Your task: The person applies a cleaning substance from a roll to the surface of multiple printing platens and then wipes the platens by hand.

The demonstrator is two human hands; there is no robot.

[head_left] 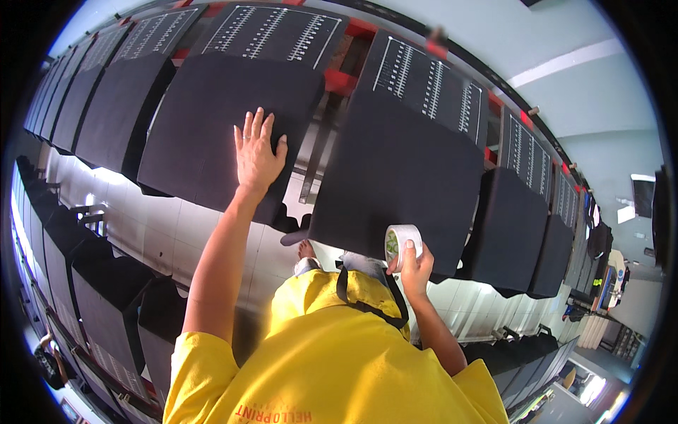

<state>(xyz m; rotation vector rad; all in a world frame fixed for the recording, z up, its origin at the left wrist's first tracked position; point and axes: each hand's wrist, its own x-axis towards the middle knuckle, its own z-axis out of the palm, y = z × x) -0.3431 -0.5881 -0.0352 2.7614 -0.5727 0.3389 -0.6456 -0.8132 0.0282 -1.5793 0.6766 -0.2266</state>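
Observation:
My left hand [258, 157] rests flat, fingers stretched out, on a black cloth [205, 134] spread over a board. In my right hand [415, 267] is a roll of white tape [404, 244], gripped by its side near the front edge of the neighbouring board. That board carries another black cloth [402, 177], smooth over most of its surface. Past the cloths, the boards' bare dark ends [275, 32] show white ruler-like markings in rows.
Further covered boards [116, 116] stand in a long row to the left, with more [512, 222] to the right. Red-and-black frame parts [342, 81] show between them. Another row of black-covered boards [106, 293] stands behind me. A person [53, 360] is at the far lower left.

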